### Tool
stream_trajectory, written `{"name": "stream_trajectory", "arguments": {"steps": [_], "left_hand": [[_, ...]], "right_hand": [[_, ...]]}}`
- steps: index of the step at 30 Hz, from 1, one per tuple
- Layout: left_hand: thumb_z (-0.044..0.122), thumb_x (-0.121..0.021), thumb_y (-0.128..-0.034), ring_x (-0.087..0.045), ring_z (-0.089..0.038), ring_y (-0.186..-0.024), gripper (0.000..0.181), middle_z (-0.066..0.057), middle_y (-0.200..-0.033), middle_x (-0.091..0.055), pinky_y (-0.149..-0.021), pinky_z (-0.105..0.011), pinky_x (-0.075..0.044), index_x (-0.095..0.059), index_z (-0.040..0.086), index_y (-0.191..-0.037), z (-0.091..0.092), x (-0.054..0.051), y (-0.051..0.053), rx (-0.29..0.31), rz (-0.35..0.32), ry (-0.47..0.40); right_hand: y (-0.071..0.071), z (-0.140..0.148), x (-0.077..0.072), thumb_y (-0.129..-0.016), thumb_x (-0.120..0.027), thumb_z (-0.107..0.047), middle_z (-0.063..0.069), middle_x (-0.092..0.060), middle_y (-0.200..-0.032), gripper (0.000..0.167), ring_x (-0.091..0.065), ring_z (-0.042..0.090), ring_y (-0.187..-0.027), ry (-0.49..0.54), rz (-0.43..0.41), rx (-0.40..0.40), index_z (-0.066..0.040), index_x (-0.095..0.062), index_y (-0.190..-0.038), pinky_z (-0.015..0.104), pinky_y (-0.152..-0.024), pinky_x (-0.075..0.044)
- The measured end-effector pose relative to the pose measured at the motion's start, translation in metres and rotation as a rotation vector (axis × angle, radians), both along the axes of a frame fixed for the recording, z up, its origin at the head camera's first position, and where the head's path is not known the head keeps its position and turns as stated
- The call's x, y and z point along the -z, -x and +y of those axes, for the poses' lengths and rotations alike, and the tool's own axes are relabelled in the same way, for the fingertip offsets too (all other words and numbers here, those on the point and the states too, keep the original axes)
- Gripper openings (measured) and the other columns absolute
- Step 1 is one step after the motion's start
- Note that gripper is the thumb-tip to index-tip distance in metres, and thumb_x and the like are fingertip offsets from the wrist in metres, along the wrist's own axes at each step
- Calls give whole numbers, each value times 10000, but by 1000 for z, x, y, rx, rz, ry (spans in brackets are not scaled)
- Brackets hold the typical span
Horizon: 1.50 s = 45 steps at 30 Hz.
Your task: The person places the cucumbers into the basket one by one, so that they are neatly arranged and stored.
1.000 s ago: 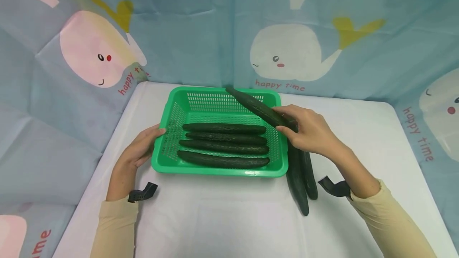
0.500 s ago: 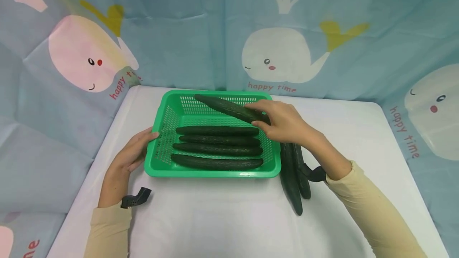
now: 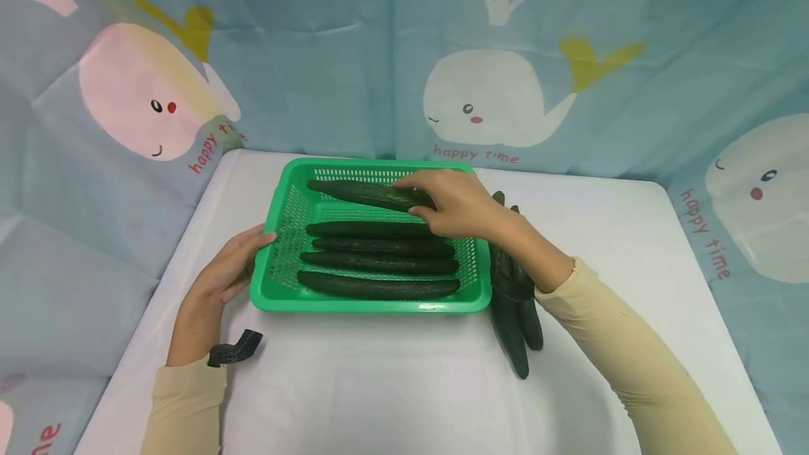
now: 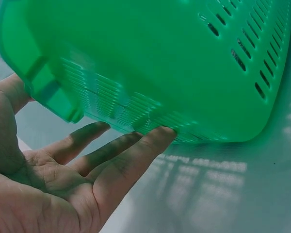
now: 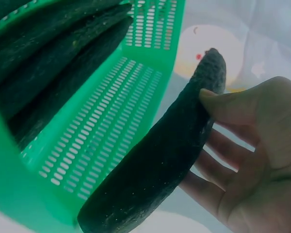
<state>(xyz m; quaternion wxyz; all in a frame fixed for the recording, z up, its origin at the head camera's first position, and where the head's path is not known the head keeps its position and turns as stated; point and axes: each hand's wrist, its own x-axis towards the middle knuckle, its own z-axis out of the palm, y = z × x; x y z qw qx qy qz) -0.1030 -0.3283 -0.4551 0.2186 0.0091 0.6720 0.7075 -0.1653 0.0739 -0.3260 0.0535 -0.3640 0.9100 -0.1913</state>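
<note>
A green plastic basket (image 3: 373,306) with slotted walls stands on the white table. Several dark green cucumbers (image 3: 379,285) lie side by side across its front half. My left hand (image 3: 229,265) holds the basket's left end, thumb over the rim; in the left wrist view its fingers (image 4: 136,162) reach along the outer wall. Above the back part of the basket, my right hand (image 3: 458,206) grips one more cucumber (image 3: 357,192) near its right end, thumb opposite the fingers. This cucumber points left and slightly up, and in the right wrist view it hangs apart from the others.
Two cucumbers (image 3: 509,332) lie on the table (image 3: 379,385) just right of the basket, partly hidden under my right forearm. A blue cloth (image 3: 329,76) printed with whales hangs behind the table and at its sides.
My right hand has carried its cucumber leftward from the basket's right rim to over the back part, and the cucumber has turned flatter. My left hand has kept its hold on the basket.
</note>
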Motion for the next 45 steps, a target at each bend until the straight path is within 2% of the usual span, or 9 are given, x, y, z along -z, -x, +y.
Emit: {"name": "stream_trajectory", "arguments": {"steps": [12, 18, 20, 22, 25, 27, 34, 39, 45], "left_hand": [[286, -474, -1140, -768, -91, -1048, 719, 93, -1162, -774, -858, -288, -656, -143, -94, -1653, 2, -3, 2, -7, -22, 14], [293, -474, -1141, -770, -93, -1062, 715, 108, -1167, -778, -864, -288, -655, -155, -88, -1654, 1, -3, 2, -20, -25, 19], [295, -478, -1140, -767, -85, -1064, 718, 116, -1169, -777, -869, -279, -653, -155, -86, -1655, 0, -3, 2, -23, -27, 23], [293, -478, -1139, -767, -80, -1057, 717, 122, -1163, -778, -868, -275, -651, -155, -87, -1654, 0, -2, 1, -24, -31, 28], [287, -478, -1138, -768, -78, -1049, 709, 130, -1155, -779, -863, -278, -653, -166, -90, -1651, 0, 0, 0, -27, -30, 37], [294, -479, -1138, -767, -80, -1057, 710, 134, -1163, -773, -864, -286, -654, -172, -86, -1652, 1, 0, 0, -25, -21, 46], [300, -479, -1139, -771, -92, -1069, 712, 129, -1192, -770, -856, -306, -660, -167, -77, -1657, 1, -1, 1, -19, -3, 40], [288, -477, -1140, -776, -101, -1059, 712, 112, -1190, -776, -851, -312, -662, -156, -86, -1655, 1, 0, 1, -12, -3, 21], [275, -474, -1141, -779, -104, -1057, 708, 113, -1184, -780, -853, -312, -662, -153, -97, -1650, 1, 1, 1, -14, -3, 11]], "right_hand": [[14, -21, 8, -1023, -710, -190, 12, -692, -1441, 449, -563, 173, -693, -50, -46, -30, -213, -641, -1466, 300, -559, -350], [22, -27, 11, -1037, -686, -189, 24, -654, -1495, 452, -627, 198, -839, -74, -93, -32, -204, -624, -1485, 330, -617, -412], [24, -28, 12, -1051, -663, -183, 32, -644, -1506, 450, -670, 213, -959, -83, -122, -35, -194, -610, -1498, 361, -692, -492], [27, -29, 14, -1068, -630, -168, 56, -620, -1532, 451, -689, 252, -1150, -78, -163, -46, -157, -586, -1517, 401, -877, -574], [29, -27, 17, -1086, -596, -161, 101, -571, -1577, 464, -566, 295, -1434, -57, -215, -58, -97, -545, -1542, 466, -1185, -489], [29, -24, 17, -1089, -593, -172, 125, -551, -1590, 474, -501, 312, -1503, -34, -225, -52, -68, -531, -1546, 489, -1257, -418], [24, -5, 20, -1074, -622, -221, 155, -590, -1535, 475, -629, 353, -1336, 34, -195, -37, -39, -562, -1509, 518, -1133, -516], [17, 10, 24, -1069, -631, -220, 148, -600, -1525, 480, -642, 344, -1323, 68, -191, -10, -25, -565, -1502, 521, -1129, -523], [8, 24, 26, -1064, -640, -249, 110, -603, -1531, 481, -635, 326, -1340, 63, -189, 115, -77, -573, -1508, 540, -1095, -541]]}}
